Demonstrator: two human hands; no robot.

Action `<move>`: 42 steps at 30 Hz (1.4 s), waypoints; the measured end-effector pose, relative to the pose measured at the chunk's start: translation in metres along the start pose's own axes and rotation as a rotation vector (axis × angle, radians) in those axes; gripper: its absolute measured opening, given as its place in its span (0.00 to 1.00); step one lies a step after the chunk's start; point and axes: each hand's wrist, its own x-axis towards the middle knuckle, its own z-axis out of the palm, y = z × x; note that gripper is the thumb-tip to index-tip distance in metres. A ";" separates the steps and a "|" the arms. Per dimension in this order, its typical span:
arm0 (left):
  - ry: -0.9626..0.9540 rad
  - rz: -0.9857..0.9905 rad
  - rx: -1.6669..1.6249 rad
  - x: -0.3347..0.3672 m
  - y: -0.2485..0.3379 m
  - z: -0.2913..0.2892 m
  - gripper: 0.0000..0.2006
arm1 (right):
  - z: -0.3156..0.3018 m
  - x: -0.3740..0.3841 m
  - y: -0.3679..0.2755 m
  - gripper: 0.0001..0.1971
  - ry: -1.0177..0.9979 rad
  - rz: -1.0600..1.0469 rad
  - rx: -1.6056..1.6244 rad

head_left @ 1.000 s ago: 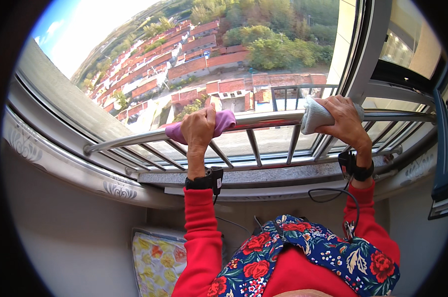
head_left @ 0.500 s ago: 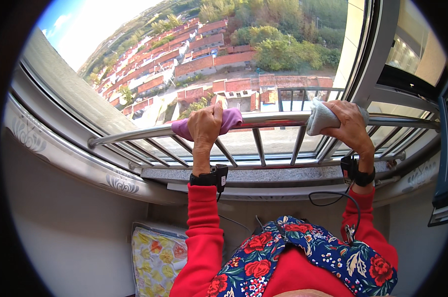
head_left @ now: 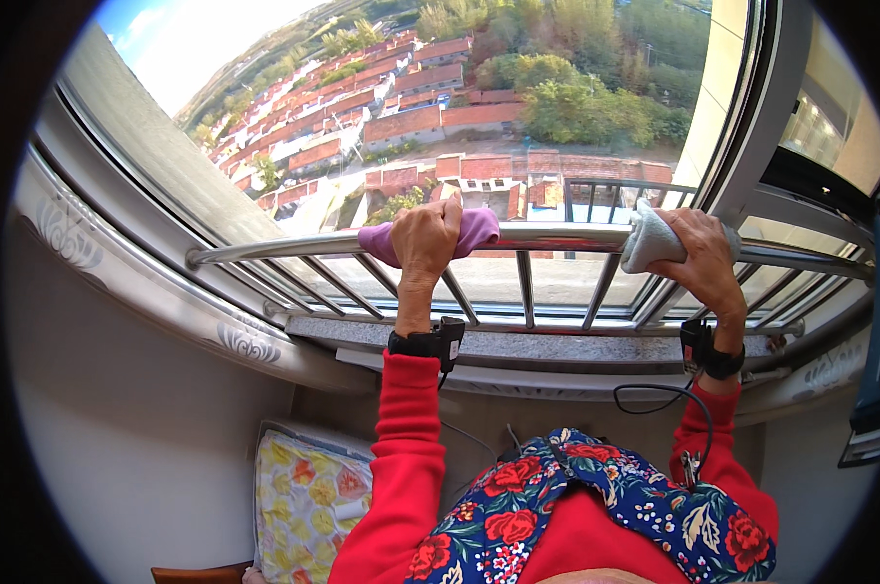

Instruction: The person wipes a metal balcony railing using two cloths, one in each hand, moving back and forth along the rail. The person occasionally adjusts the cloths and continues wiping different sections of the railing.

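Observation:
A metal handrail (head_left: 564,237) runs across the window in front of me. My left hand (head_left: 425,237) is closed over a purple cloth (head_left: 478,232), which wraps the rail left of the middle. Farther right, my right hand (head_left: 698,255) grips a pale grey-green cloth (head_left: 651,240) folded over the same rail. Both cloths touch the rail, and a stretch of bare metal lies between them. The undersides of the cloths and the tips of my left fingers are hidden.
Below the rail stand metal bars (head_left: 525,288) above a speckled stone sill (head_left: 498,338). Window glass shows red-roofed houses far below. A dark-framed window sash (head_left: 876,341) juts in at right. A box with a flowery cover (head_left: 313,496) sits low left. A cable (head_left: 644,387) loops near my right wrist.
The whole view has shifted, so the rail and window appear slightly lower and farther right. Both hands keep their cloths at nearly the same places on the rail.

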 end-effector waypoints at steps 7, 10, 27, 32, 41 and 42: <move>0.231 0.117 -0.023 -0.006 -0.002 0.009 0.23 | 0.002 0.000 0.000 0.40 0.005 0.021 -0.006; 0.238 0.122 -0.026 -0.007 -0.002 0.010 0.22 | 0.002 -0.001 -0.001 0.40 0.009 0.022 -0.007; 0.226 0.112 -0.042 -0.008 -0.003 0.010 0.21 | 0.004 0.000 0.006 0.41 -0.010 -0.002 -0.009; 0.276 0.144 -0.084 -0.009 -0.002 0.011 0.20 | 0.005 -0.001 0.006 0.43 -0.011 0.016 0.004; 0.248 0.122 -0.043 -0.009 -0.003 0.010 0.19 | 0.005 -0.002 0.005 0.42 0.006 0.014 0.013; 0.252 0.124 -0.048 -0.010 -0.002 0.010 0.19 | 0.005 -0.002 0.005 0.41 0.008 0.006 0.015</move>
